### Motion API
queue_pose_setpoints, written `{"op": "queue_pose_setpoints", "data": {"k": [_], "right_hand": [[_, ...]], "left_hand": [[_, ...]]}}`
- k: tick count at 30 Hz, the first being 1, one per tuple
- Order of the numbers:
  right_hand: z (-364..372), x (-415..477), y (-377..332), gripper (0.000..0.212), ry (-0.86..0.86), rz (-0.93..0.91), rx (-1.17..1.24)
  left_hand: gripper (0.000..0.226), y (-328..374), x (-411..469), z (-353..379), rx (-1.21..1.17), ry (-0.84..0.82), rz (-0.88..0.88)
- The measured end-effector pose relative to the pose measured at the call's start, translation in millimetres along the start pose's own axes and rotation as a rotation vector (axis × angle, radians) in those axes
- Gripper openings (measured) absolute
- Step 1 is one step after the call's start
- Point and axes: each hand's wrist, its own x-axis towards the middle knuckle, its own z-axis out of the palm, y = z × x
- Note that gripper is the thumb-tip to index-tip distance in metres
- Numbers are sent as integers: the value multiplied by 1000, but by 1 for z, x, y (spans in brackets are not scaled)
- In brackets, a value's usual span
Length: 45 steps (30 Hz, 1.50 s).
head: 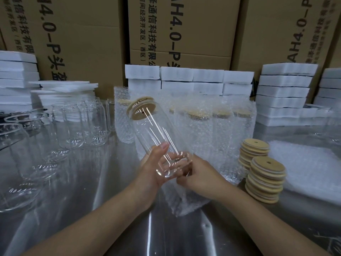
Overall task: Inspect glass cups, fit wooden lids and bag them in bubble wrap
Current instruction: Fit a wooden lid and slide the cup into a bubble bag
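Shiny bench (77,209) sits closest. Above it, the left hand (154,168) grips the bottom of a tilted glass cup (156,137); its wooden lid (141,107) is already on. The right hand (200,174) pinches a bubble wrap bag (184,200). I think the bag mouth must open wide, then the cup slides in bottom first, slowly.

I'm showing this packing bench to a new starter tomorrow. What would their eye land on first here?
Probably the glass cup with a wooden lid, held tilted at centre in both hands: the left hand cradles its base and the right hand holds a bubble wrap bag at its bottom. Next, two stacks of lids at right, and bare cups at left.
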Motion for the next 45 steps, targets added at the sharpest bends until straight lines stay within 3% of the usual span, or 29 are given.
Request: {"op": "queue_pose_setpoints", "data": {"k": [2,7,17,22,29,36,41,45], "right_hand": [[-2,3,2,28,80,43,102],[-3,6,3,22,118,138,332],[-12,8,-1,12,331,122,512],[-11,4,-8,8,309,99,547],[-12,1,-12,19,332,90,526],[-8,0,-15,20,325,99,500],[-9,-6,-20,47,275,1,503],[-9,-14,-22,72,232,-139,219]], "left_hand": [[63,-1,0,0,15,-11,-11],[50,-3,3,-4,99,39,-3],[79,-9,7,-13,288,56,101],[87,-9,8,-15,441,90,205],[89,-14,6,-16,618,18,177],[92,-17,8,-19,636,3,143],[92,-18,7,-20,642,-26,139],[93,-17,5,-18,644,-78,128]]}}
